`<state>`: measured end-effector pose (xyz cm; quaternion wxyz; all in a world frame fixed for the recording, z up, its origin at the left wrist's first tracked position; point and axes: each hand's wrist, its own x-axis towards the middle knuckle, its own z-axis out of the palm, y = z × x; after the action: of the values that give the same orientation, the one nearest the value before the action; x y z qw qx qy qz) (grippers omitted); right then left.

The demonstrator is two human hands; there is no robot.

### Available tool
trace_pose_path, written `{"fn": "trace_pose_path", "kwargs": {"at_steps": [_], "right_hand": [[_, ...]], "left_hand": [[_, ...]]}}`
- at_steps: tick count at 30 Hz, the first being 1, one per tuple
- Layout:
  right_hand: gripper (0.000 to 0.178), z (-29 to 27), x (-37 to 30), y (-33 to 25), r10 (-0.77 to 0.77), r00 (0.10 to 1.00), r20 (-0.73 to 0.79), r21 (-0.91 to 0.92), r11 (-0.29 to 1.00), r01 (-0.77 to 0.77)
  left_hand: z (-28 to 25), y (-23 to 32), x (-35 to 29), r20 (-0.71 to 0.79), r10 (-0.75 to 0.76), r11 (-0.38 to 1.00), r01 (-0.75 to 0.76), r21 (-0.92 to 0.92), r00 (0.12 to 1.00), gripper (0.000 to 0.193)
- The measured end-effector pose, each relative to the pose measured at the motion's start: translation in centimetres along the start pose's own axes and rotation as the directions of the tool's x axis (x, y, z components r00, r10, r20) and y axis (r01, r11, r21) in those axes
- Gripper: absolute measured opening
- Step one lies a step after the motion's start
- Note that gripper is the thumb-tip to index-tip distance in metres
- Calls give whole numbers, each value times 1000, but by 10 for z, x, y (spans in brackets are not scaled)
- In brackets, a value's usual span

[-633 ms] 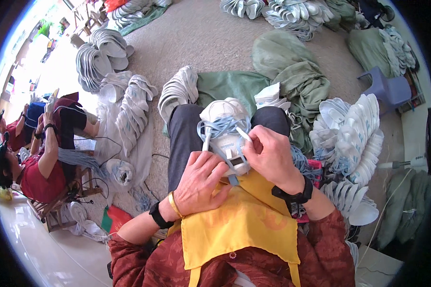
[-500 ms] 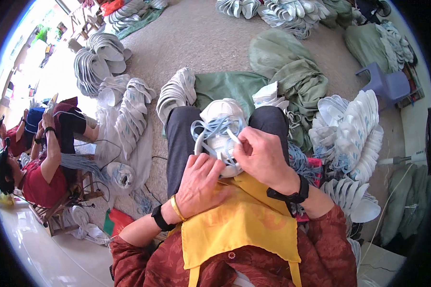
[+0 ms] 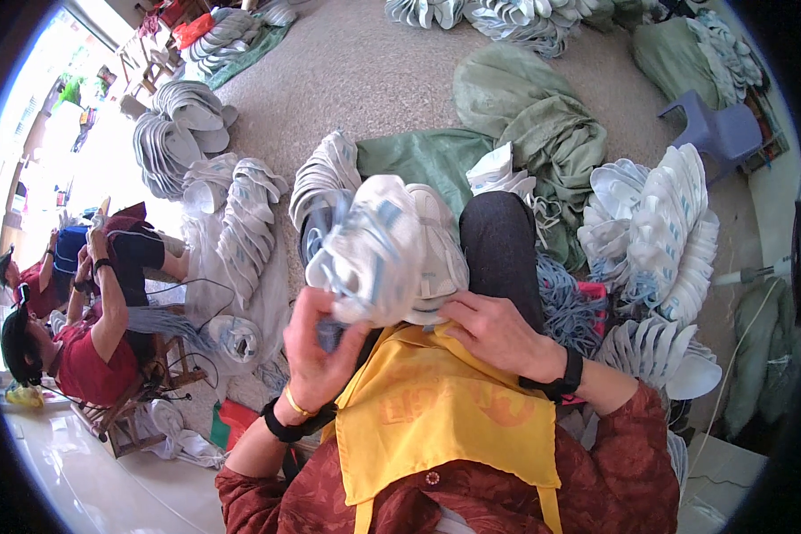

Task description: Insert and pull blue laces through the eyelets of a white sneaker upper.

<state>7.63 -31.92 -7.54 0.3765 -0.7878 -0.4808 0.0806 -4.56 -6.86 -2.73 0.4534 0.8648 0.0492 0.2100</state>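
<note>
Now our half-curled left hand (image 3: 319, 345) grips a blurred white-and-blue lace-up shoe (image 3: 378, 254) beyond our yellow cloth apron (image 3: 445, 436); our loosely bent right hand (image 3: 497, 333) touches a second white shoe (image 3: 438, 254), grip unclear. Lacing seems begun, remainder unreadable.

Floor (image 3: 356, 80): grey-beige, speckled. At its middle lies a flat green sheet (image 3: 423, 156); a bulky, crumpled green cloth (image 3: 534, 111) lies just beside it, to the right. A nested white stack (image 3: 325, 178) sits near the sheet's left edge. Farther left, a pale plastic sheet (image 3: 206, 298) is spread, bearing a row of white shoe pieces (image 3: 247, 222); nested soles (image 3: 173, 138) are piled beyond. Right side: a grey-purple stool (image 3: 725, 138) stands near the wall. Lap (image 3: 500, 258), dark trousers: one white shoe (image 3: 438, 245) rests there, toe away from the wearer; exact contact partly hidden.
</note>
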Motion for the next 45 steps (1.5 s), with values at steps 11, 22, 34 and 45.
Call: {"fn": "trace_pose_path", "kwargs": {"at_steps": [11, 22, 34, 45], "right_hand": [[21, -5, 9, 1, 34, 984, 176, -10, 999, -33], [25, -135, -5, 52, 700, 698, -149, 838, 464, -286], [48, -182, -107, 157, 316, 789, -527, 377, 919, -117], [39, -124, -59, 141, 762, 619, -191, 863, -169, 475]], "left_hand": [[9, -3, 12, -25, -79, 973, 71, -219, 997, 29], [2, -2, 27, -108, -192, 876, 120, -468, 976, 27], [-36, -20, 80, -64, -148, 578, 34, -815, 987, 34], [-10, -2, 68, -21, -150, 808, 110, -579, 989, 30]]}}
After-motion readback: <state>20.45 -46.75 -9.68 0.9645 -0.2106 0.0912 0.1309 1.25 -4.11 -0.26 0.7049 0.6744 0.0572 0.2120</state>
